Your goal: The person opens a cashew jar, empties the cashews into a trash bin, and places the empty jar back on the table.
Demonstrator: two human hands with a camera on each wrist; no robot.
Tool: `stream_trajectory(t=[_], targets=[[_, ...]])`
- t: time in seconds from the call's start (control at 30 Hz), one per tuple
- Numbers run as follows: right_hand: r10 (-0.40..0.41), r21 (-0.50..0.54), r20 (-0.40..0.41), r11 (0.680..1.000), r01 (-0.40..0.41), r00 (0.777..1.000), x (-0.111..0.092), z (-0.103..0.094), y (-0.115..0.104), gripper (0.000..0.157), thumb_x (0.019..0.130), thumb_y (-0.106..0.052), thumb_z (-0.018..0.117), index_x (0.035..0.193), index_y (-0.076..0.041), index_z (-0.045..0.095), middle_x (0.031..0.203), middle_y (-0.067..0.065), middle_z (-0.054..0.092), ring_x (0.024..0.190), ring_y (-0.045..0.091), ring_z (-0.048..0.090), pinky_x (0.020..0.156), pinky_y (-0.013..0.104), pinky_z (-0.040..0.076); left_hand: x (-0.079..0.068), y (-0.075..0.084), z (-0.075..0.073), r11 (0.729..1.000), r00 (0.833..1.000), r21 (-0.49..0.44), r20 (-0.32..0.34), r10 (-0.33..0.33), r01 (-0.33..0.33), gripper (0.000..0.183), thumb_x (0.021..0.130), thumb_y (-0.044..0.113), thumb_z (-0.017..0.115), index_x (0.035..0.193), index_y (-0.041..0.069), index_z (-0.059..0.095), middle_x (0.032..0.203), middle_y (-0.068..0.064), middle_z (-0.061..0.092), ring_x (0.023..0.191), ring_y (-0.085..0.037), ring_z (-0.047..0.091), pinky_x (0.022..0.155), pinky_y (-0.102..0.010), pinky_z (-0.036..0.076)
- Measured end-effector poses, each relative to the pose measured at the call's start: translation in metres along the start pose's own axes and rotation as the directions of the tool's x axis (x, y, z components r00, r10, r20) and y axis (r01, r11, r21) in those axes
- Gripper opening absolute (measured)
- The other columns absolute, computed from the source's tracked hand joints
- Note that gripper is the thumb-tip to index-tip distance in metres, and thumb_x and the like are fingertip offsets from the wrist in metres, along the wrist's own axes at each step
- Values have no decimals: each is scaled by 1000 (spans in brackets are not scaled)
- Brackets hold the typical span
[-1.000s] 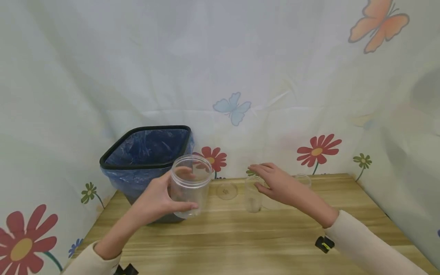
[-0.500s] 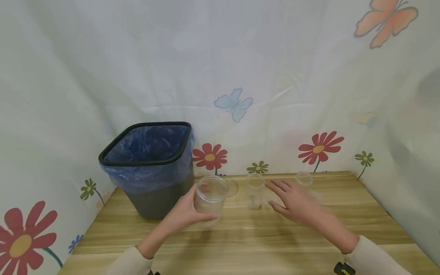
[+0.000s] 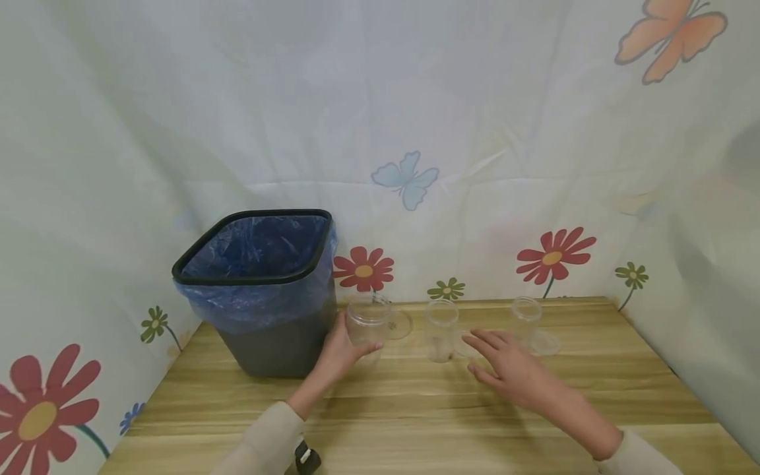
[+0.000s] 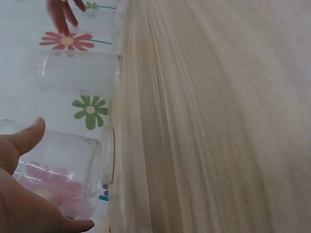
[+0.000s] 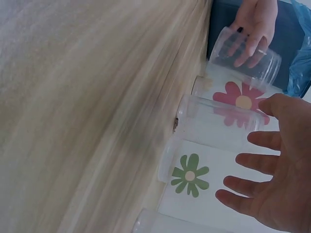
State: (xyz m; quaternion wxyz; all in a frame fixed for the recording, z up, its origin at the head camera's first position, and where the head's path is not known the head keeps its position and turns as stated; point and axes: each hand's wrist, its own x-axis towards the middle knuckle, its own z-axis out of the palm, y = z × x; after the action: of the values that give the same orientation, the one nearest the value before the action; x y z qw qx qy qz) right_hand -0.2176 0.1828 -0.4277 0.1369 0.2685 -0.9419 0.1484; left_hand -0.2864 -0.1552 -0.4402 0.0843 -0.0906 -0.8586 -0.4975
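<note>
With its thumb and fingers spread round it, my left hand [image 3: 340,346] grips a clear plastic jar [image 3: 369,320] beside the bin. The jar is upright, close over the tabletop, and has no lid on; its lower part is [image 4: 85,174] near a flat clear lid in the left wrist view. My right hand [image 3: 510,366] hovers over the table, fingers apart and holding nothing. Just left of it stands a slimmer clear jar [image 3: 441,336] with its mouth uncovered. Another small clear jar [image 3: 526,315] stands behind the right hand, which partly hides it.
A grey bin [image 3: 279,346] with a blue liner and black rim stands at the left. Clear round lids lie on the wooden table: one lid [image 3: 402,326] behind the held jar, another lid [image 3: 464,343] mid-table, a third lid [image 3: 545,343] at right. A flowered curtain [image 3: 475,218] encloses the table.
My left hand has carried the jar rightward from in front of the bin, then back and down towards the table. The right hand has drifted right and lower, away from the slimmer jar.
</note>
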Motion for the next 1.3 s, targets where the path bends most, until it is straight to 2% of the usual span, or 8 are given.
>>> stream_trajectory(t=[0.17, 0.33, 0.47, 0.6, 0.8, 0.9, 1.1, 1.3], targets=[[9, 0, 22, 1000, -9, 1000, 0, 4, 0, 53, 102, -38, 61, 147, -10, 54, 148, 16, 53, 131, 43, 51, 102, 60, 45, 10, -10, 12, 1000, 998, -8, -59, 23, -24, 95, 77, 14, 90, 149, -5, 31, 140, -29, 52, 132, -45, 49, 108, -57, 40], [-1, 14, 50, 1000, 1, 999, 1, 4, -1, 52, 104, -40, 58, 147, -11, 55, 150, 18, 51, 131, 44, 51, 101, 61, 45, 19, -16, 22, 1000, 993, 13, -115, 1, 0, 95, 77, 8, 88, 149, -8, 28, 141, -33, 48, 132, -49, 47, 108, -57, 39], [2, 38, 49, 999, -4, 999, 2, 4, -2, 51, 104, -39, 58, 146, -11, 55, 150, 19, 51, 131, 44, 50, 100, 61, 46, 27, -18, 29, 999, 989, -39, -150, -21, 15, 96, 76, 2, 87, 150, -11, 27, 142, -36, 46, 135, -50, 44, 111, -58, 37], [19, 61, 59, 998, -23, 998, 2, 5, -4, 49, 104, -36, 59, 146, -11, 56, 149, 20, 51, 130, 46, 50, 100, 62, 46, 36, -19, 37, 995, 985, -101, -172, -10, -8, 93, 74, -1, 86, 147, -11, 28, 142, -36, 46, 135, -49, 43, 112, -57, 35], [30, 70, 64, 997, -35, 997, -2, 11, -7, 46, 104, -32, 60, 145, -11, 57, 149, 19, 51, 130, 47, 51, 101, 63, 45, 44, -20, 46, 995, 979, -99, -203, -16, -4, 90, 71, 0, 88, 143, -8, 33, 141, -34, 49, 134, -47, 46, 111, -55, 38], [30, 73, 53, 997, -34, 998, -3, 13, -9, 46, 104, -31, 60, 145, -12, 57, 149, 18, 52, 131, 44, 51, 101, 61, 45, 47, -18, 48, 994, 980, -107, -198, -28, 7, 90, 72, 2, 87, 144, -6, 34, 142, -33, 50, 133, -46, 48, 109, -55, 40], [6, 80, 32, 997, -8, 999, 0, 15, -14, 44, 103, -29, 61, 143, -11, 59, 147, 20, 53, 130, 46, 52, 106, 63, 40, 55, -18, 57, 958, 990, -284, -141, -17, -24, 96, 71, -9, 83, 149, -7, 28, 150, -34, 41, 141, -45, 38, 116, -55, 30], [23, 85, 37, 996, -26, 999, -2, 14, -16, 44, 103, -30, 61, 144, -12, 58, 148, 20, 52, 131, 45, 51, 103, 62, 43, 52, -18, 62, 967, 997, -255, -73, -5, -14, 98, 73, -3, 84, 151, -3, 25, 148, -32, 43, 140, -45, 39, 116, -55, 30]])
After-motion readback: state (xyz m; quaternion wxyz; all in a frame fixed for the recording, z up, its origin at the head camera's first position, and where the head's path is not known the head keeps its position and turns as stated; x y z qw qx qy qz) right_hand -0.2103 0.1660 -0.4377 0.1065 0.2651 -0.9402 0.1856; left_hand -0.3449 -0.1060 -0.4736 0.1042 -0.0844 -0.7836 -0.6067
